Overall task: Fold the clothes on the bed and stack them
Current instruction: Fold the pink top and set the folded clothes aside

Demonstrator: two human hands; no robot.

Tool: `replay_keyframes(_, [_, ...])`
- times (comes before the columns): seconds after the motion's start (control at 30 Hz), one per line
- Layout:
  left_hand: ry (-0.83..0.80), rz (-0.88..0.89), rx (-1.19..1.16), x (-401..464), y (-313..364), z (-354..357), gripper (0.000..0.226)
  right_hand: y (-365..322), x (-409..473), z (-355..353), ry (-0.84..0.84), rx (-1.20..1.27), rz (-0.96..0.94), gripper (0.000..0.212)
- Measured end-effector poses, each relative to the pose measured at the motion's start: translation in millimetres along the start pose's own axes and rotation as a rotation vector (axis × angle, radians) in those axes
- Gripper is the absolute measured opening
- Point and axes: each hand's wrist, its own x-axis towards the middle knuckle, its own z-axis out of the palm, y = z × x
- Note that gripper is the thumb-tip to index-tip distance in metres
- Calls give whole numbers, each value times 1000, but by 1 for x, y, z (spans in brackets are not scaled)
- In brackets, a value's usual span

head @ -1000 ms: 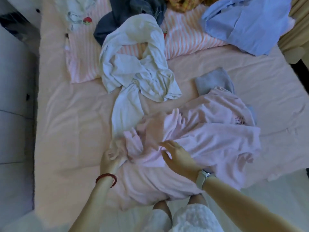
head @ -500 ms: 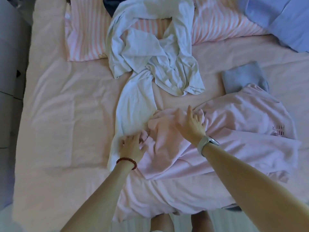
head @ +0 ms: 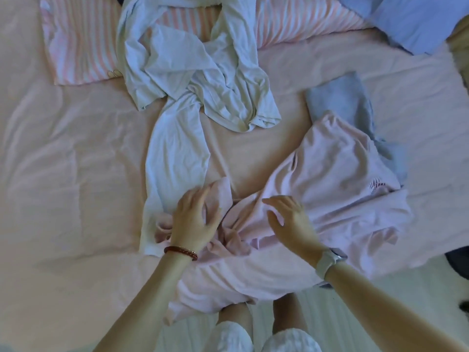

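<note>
Below the head camera, a pink garment (head: 330, 179) is seen crumpled on the near part of the bed (head: 63, 161), its lower edge hanging over the bed's front edge toward the person's knees. The left hand (head: 194, 221) is laid on the bunched left part of this garment, its fingers (head: 200, 196) spread and fairly straight, pressing on the cloth rather than curled round it; a red bead bracelet (head: 180, 252) is worn on that wrist. The right hand (head: 291, 222) is held on or just above the middle of the pink garment with fingers extended and relaxed, nothing being gripped; whether it touches the fabric cannot be told. A grey watch (head: 327, 261) is worn on the right wrist. A white shirt (head: 193, 80) is spread in a tangle farther up the bed, one long part reaching down beside the left hand. A folded grey-blue piece (head: 340, 97) is partly covered by the pink garment's far right side. A striped pillow (head: 76, 47) is seen at the head of the bed, and a light blue cloth (head: 411, 21) at the far right corner.
</note>
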Motion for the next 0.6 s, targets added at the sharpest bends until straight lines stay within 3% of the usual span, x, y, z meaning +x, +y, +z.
replay_keyframes(0.1, [-184,132,297,21,25,33,73,45,21,-24,93,-180,299,47])
replay_keyframes(0.17, [-251,153,395,32,39,54,78,75,27,-38,27,-233,444,56])
replay_keyframes(0.23, [-358,51,432,36,54,65,81,94,22,-46,-117,-263,505,57])
replay_keyframes(0.3, [-414,-178,359,34,64,69,66,102,7,-44,-297,-267,475,48])
replay_keyframes(0.33, [-443,-207,324,29,65,72,49,102,-4,-40,-379,-281,415,43])
replay_keyframes(0.37, [-451,-120,327,24,67,73,34,101,-17,-37,-422,-286,343,41])
replay_keyframes(0.47, [-461,180,296,4,69,78,23,102,-50,-38,-303,-77,245,34])
replay_keyframes(0.6, [-350,65,264,6,85,83,34,122,-52,-71,58,35,341,27])
